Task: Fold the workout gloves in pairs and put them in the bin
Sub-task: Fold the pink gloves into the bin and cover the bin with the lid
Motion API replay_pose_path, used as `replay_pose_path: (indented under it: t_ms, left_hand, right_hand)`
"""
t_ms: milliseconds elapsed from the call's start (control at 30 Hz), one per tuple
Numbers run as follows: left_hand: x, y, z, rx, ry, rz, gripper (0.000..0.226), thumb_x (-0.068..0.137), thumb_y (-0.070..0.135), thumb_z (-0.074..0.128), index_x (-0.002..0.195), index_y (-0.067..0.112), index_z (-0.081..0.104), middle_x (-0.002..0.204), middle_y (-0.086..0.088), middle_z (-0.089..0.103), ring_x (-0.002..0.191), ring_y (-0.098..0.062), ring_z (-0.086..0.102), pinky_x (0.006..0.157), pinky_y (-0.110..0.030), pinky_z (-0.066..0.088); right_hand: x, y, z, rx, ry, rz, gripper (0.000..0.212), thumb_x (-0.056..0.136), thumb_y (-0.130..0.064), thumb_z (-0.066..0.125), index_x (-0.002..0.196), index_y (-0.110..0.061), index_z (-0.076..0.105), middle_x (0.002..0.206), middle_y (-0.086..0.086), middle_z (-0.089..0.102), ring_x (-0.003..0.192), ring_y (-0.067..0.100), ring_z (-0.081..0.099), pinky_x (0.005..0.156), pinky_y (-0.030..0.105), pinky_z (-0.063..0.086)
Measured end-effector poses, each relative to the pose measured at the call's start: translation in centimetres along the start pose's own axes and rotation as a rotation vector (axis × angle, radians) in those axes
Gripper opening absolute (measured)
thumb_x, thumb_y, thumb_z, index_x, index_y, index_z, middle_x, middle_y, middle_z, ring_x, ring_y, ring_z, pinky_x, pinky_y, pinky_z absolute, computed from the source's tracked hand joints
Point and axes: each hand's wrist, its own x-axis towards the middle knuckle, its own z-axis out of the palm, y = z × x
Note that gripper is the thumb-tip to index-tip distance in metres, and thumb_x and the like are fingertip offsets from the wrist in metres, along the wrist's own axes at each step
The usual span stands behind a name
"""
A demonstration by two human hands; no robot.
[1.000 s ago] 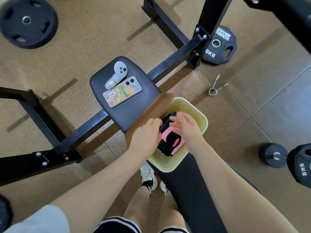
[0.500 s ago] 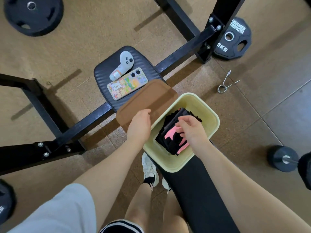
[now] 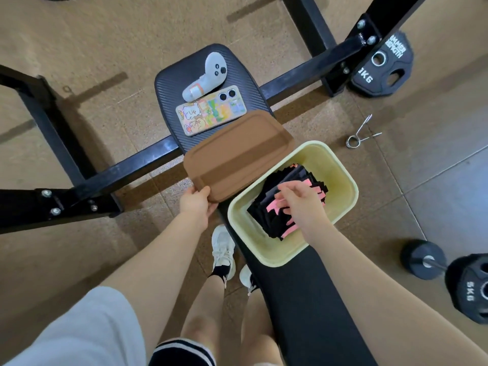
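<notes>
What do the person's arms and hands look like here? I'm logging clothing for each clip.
Both forearms are bare, and the left hand and right hand wear no gloves, rings or watch. A light grey short sleeve covers the left upper arm. The right arm shows no sleeve in view.

Tan gym floor carries a black steel frame, padded bench, and weight plates.
</notes>
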Motion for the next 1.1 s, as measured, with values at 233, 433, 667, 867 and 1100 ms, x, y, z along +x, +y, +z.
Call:
replay_pose_path:
  t_ms: [233, 433, 667, 867, 1100]
  left_hand:
    - [-7.0, 4.3, -2.4, 0.086, -0.139, 0.246, 0.036, 0.092, 0.008, 0.049, 0.126, 0.018, 0.043, 0.112, -0.005, 0.06, 0.086, -0.016, 0.062, 0.07, -0.028, 0.051]
    - [-13.4, 2.0, -2.2, 0.113, -0.153, 0.278, 0.028, 0.093, 0.003, 0.046, 0.12, 0.01, 0.042, 0.116, -0.006, 0.057, 0.099, -0.022, 0.059, 0.069, -0.026, 0.049]
    - [-13.0, -4.3, -1.0, 0.597, -0.102, 0.176, 0.025, 0.083, 0.013, 0.06, 0.103, 0.01, 0.046, 0.118, -0.013, 0.054, 0.1, -0.028, 0.056, 0.087, -0.041, 0.049]
    - [-10.5, -5.2, -0.2, 0.664, -0.008, 0.367, 0.091, 0.077, 0.016, 0.071, 0.143, 0.023, 0.009, 0.15, -0.013, 0.022, 0.135, -0.031, 0.033, 0.111, -0.048, 0.032]
    - [-8.6, -3.0, 1.5, 1.106, -0.093, 0.653, 0.044, 0.095, 0.018, 0.045, 0.138, 0.019, 0.037, 0.138, -0.008, 0.049, 0.126, -0.027, 0.048, 0.103, -0.044, 0.042]
  right_hand:
    - [-2.3, -2.6, -1.3, 0.14, 0.12, -0.085, 0.012, 0.093, -0.03, 0.045, 0.09, -0.029, 0.056, 0.086, -0.006, 0.062, 0.074, 0.012, 0.057, 0.085, 0.036, 0.049]
    - [-3.0, -2.3, -3.4, 0.265, 0.175, 0.023, 0.047, 0.093, -0.036, 0.044, 0.132, -0.011, 0.041, 0.11, 0.008, 0.063, 0.08, 0.015, 0.061, 0.075, 0.029, 0.049]
    - [-3.3, 1.0, -5.2, 0.223, 0.287, 0.086, 0.059, 0.085, -0.019, 0.058, 0.138, -0.018, 0.032, 0.073, -0.002, 0.058, 0.07, 0.02, 0.061, 0.08, 0.037, 0.052]
    - [-3.1, 4.0, -6.1, 0.109, 0.385, 0.119, 0.053, 0.082, -0.022, 0.054, 0.132, -0.019, 0.036, 0.111, 0.01, 0.06, 0.082, 0.025, 0.057, 0.082, 0.042, 0.054]
    - [-2.0, 5.2, -8.9, -0.303, 0.377, 0.047, 0.056, 0.093, -0.022, 0.047, 0.142, -0.019, 0.021, 0.123, 0.017, 0.056, 0.1, 0.036, 0.061, 0.085, 0.046, 0.052]
